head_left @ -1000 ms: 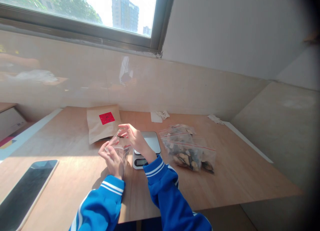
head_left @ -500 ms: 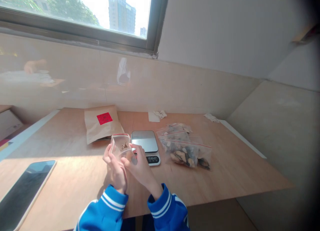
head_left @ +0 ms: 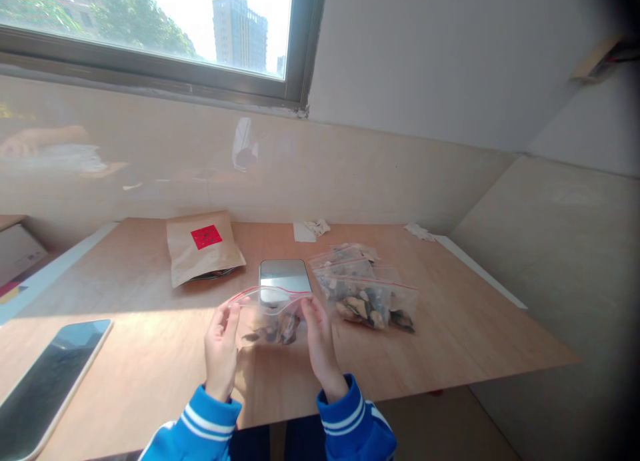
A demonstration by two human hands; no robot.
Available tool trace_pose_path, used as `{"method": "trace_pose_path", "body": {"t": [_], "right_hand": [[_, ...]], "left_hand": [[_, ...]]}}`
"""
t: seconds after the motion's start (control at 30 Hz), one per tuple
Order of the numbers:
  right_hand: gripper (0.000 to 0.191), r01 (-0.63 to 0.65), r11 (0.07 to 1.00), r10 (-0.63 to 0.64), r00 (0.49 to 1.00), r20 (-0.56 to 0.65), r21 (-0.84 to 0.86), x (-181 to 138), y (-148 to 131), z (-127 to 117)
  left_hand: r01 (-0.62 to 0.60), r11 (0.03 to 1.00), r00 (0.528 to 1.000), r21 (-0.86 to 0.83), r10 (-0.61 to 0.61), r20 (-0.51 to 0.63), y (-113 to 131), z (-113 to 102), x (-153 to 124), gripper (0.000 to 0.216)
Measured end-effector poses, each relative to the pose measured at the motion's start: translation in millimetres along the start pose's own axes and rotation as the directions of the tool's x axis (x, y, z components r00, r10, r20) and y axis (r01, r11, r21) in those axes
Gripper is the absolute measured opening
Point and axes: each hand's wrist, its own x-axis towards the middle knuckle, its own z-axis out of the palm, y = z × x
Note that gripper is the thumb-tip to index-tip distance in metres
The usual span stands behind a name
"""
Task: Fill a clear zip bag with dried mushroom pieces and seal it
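I hold one zip bag [head_left: 273, 322]; also present: one kraft bag [head_left: 203, 248], one digital scale [head_left: 285, 276], one phone [head_left: 50, 388], probably three more zip bags [head_left: 365, 294] (stacked, overlapping).

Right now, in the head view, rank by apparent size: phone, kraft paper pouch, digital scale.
Largest to smallest:
1. Phone, though it is nearest the camera, so this rank is unsure.
2. Kraft paper pouch.
3. Digital scale, partly behind the held zip bag.

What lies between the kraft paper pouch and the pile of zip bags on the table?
A digital scale lies there, its front hidden behind the held clear zip bag, as the head view shows.
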Motion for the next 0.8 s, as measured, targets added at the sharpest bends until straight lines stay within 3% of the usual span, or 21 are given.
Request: {"method": "trace_pose_path", "body": {"t": [0.1, 0.27, 0.33, 0.47, 0.8], "right_hand": [[0.036, 0.014, 1.0, -0.013, 0.999, 0.048, -0.019, -2, 4, -5], [0.041, -0.004, 0.994, -0.01, 0.992, -0.128, -0.113, 3, 19, -18], [0.043, -0.014, 0.991, -0.009, 0.985, -0.172, -0.13, 6, 28, -23], [0.043, -0.004, 0.991, -0.025, 0.977, -0.213, -0.132, 8, 44, -28], [0.039, 0.043, 0.97, -0.11, 0.955, -0.275, -0.238, 5, 50, -31]], "left_hand": [[0.063, 0.998, 0.996, 0.014, -0.064, 0.061, -5, -1, 0, 0.039], [-0.041, 0.997, 0.998, 0.068, 0.044, -0.043, -11, -2, 2, 0.033], [-0.053, 0.996, 0.998, 0.078, 0.055, -0.021, -16, -2, 4, 0.033], [-0.034, 0.995, 0.998, 0.093, 0.029, 0.061, -26, -2, 5, 0.036], [-0.037, 0.993, 0.997, 0.115, 0.029, 0.07, -28, -3, 2, 0.041]]}}
